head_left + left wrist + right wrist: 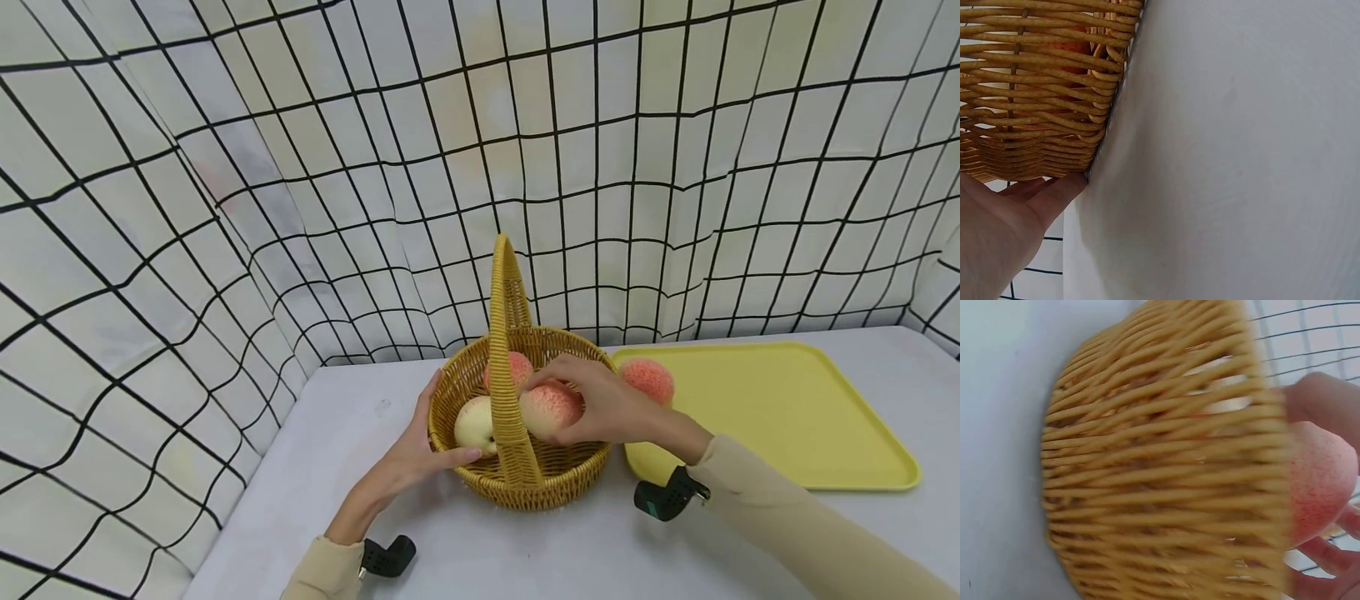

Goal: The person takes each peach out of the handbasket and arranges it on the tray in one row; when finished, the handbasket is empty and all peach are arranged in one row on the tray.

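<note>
A wicker basket [536,498] with a tall arched handle stands on the table. At its left side my left hand [408,458] holds it, the thumb over the rim and the fingers against the outer wall. Seen from the left wrist, those fingers [1054,197] reach the basket's lower edge. Inside the basket's right half, my right hand [607,408] grips a pink-and-cream peach [551,408]. The right wrist view has that peach [1322,481] just past the rim, between thumb and fingers. A pale peach [472,423] and a redder one [519,365] lie in the basket, partly behind the handle.
Right of the basket lies a yellow tray [780,417], with one red peach [648,381] at its left end, partly behind my right wrist. White walls with a black grid net [570,167] rise behind and left of the white table [525,558].
</note>
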Demonstrator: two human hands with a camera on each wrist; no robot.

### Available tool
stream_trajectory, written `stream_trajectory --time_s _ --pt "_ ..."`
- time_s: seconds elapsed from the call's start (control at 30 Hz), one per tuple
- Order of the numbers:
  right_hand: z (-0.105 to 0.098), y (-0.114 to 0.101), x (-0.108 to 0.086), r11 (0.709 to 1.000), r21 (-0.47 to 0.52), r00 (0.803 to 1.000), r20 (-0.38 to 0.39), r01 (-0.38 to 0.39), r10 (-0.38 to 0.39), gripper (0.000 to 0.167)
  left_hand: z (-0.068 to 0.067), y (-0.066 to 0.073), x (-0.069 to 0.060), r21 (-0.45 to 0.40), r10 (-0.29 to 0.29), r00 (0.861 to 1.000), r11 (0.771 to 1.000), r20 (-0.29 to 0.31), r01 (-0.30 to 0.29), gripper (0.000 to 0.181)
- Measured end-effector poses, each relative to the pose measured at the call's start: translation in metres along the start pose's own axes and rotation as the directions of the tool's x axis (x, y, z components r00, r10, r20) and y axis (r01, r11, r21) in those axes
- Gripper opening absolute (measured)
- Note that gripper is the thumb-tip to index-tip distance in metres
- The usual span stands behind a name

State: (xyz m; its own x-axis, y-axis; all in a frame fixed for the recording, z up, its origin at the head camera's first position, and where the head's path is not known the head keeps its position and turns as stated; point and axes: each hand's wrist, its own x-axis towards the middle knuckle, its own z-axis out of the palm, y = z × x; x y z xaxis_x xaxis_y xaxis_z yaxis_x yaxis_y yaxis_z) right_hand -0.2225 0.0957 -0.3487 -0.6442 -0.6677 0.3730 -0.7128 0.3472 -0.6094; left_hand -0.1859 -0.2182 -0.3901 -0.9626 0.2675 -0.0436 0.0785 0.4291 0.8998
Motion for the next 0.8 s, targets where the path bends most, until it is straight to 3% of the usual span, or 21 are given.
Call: stream_trajectory --time_s 0.23,0.4,0.53,0.8 --pt "-0.044 -0.013 -0.028 0.995 0.08 0.992 -0.107 -0.054 0.063 0.057 0.001 -0.001 0.001 0.011 -0.011 1.0 1.0 -0.011 0.011 0.13" --pt "-0.079 -0.01 -0.057 0.995 0.008 0.981 -0.164 -0.102 0.102 0.058 0.0 -0.001 0.0 0.018 -0.005 1.0 1.0 -0.009 0.005 0.13" --pt "-0.099 0.003 -0.083 0.987 -0.064 0.964 -0.233 -0.148 0.13 0.06 -0.001 -0.001 0.0 0.001 0.007 1.0 1.0 0.001 -0.007 0.129" --pt "-0.115 0.04 -0.119 0.953 -0.065 0.915 -0.306 -0.295 0.262 0.063 0.0 -0.003 0.002 -0.012 0.012 1.0 1.0 0.003 -0.012 0.129"
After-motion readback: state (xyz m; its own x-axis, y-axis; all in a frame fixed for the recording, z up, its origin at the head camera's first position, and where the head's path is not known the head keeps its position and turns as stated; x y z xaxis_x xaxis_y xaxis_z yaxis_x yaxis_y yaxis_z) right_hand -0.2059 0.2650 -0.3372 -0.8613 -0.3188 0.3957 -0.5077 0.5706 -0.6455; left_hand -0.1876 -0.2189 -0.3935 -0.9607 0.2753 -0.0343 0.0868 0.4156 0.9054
